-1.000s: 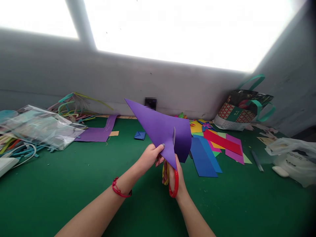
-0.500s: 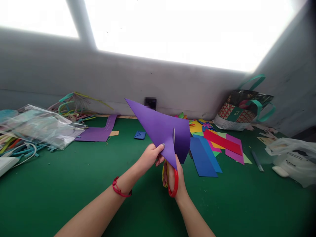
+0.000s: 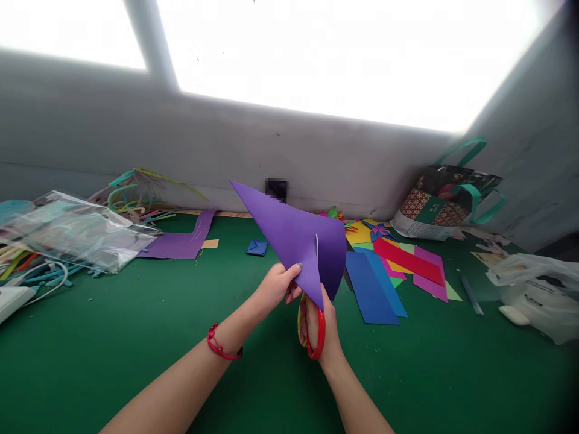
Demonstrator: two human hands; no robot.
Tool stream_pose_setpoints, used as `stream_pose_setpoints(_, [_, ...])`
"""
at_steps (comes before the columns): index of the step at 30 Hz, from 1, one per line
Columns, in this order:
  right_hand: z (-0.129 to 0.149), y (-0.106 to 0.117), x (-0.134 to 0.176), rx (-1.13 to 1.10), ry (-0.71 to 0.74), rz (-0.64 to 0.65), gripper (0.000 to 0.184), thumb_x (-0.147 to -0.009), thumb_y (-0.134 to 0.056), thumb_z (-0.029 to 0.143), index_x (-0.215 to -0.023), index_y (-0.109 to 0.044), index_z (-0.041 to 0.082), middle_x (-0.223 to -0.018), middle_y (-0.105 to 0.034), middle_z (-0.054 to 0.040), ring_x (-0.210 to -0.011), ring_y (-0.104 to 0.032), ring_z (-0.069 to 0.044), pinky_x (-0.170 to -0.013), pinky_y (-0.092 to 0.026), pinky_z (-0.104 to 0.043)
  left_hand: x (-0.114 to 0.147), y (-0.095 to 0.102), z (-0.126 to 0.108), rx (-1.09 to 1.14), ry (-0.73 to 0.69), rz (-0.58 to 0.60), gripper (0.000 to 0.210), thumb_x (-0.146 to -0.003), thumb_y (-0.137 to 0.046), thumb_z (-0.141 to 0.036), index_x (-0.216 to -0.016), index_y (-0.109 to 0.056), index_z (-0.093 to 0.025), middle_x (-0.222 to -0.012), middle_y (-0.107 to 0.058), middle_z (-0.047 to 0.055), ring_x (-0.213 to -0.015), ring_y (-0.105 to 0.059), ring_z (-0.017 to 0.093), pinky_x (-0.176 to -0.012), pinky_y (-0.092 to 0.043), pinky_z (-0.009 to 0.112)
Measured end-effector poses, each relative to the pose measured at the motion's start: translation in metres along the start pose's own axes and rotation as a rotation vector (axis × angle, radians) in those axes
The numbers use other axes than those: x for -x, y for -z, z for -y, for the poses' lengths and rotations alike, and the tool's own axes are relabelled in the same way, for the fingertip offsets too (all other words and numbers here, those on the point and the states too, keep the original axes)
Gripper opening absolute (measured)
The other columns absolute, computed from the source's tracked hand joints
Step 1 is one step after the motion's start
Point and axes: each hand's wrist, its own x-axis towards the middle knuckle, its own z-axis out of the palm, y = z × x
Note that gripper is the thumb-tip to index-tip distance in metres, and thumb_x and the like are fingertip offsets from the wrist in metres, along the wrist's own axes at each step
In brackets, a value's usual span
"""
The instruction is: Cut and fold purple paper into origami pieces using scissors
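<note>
A purple sheet of paper [image 3: 289, 226] is held up in front of me above the green table, its right part curling away. My left hand [image 3: 278, 288] pinches its lower edge, thumb on top. Just to the right, my right hand [image 3: 326, 319] is closed on a pair of scissors [image 3: 320, 337] with red and yellow handles. One blade shows through the slit in the paper, with purple on both sides of it. The lower part of the sheet hides the rest of the blades and some of my right fingers.
Coloured paper sheets [image 3: 373, 286] lie to the right, beside a pen [image 3: 471, 295], a white plastic bag [image 3: 543, 298] and a patterned bag [image 3: 441, 202]. Leftward are a purple offcut [image 3: 174, 245], a folded blue paper [image 3: 257, 248] and clear plastic packaging [image 3: 90, 232] among colourful strips.
The curled right part of the paper has shifted slightly to the left, and the scissors have moved a little with it. My left hand keeps its place on the sheet.
</note>
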Motion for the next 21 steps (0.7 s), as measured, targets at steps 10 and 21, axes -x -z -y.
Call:
stream_pose_setpoints(10, [0.005, -0.001, 0.003, 0.061, -0.008, -0.014, 0.031, -0.085, -0.035, 0.047, -0.094, -0.049, 0.021, -0.038, -0.031, 0.0100, -0.023, -0.035, -0.010, -0.023, -0.034, -0.021, 0.001, 0.000, 0.000, 0.006, 0.003, -0.004, 0.041, -0.083, -0.038, -0.035, -0.048, -0.042, -0.015, -0.038, -0.043, -0.002, -0.031, -0.035, 0.006, -0.039, -0.028, 0.021])
stream_pose_setpoints(21, [-0.014, 0.007, -0.008, 0.009, 0.065, -0.081, 0.029, -0.086, -0.035, 0.040, -0.097, -0.052, 0.020, -0.049, -0.046, 0.0043, -0.034, -0.040, -0.009, -0.029, -0.035, -0.018, 0.002, -0.013, 0.005, 0.032, 0.040, 0.026, 0.040, -0.083, -0.039, -0.037, -0.048, -0.041, -0.016, -0.036, -0.042, -0.003, -0.030, -0.033, 0.006, -0.036, -0.026, 0.021])
